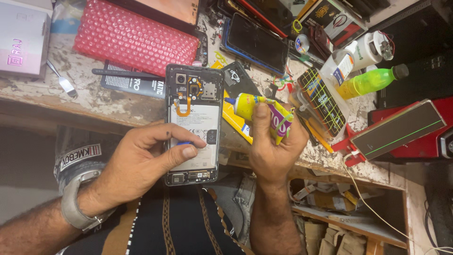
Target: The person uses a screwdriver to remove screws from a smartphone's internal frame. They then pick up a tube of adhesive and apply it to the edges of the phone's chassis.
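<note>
Hands grip opened phone [192, 123] and glue tube [264, 115]; bubble wrap [134, 35], bottles [370, 81] nearby.

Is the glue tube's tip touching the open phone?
Cannot tell. In the head view the glue tube's blue tip sits right at the phone's right edge, but no contact or gap shows plainly.

Counter [118, 106]: bare strip at 9 o'clock of the opened phone [192, 123], crossed only by a small metal tool [63, 82]. 12 o'clock: blocked by red bubble-wrap pouch [134, 40] and black-screened phones [255, 40]. 3 o'clock: crowded with a gridded phone [323, 101], white bottles [358, 56], green bottle [370, 81]. 6 o'clock: open room over the lap, off the counter edge.
</note>
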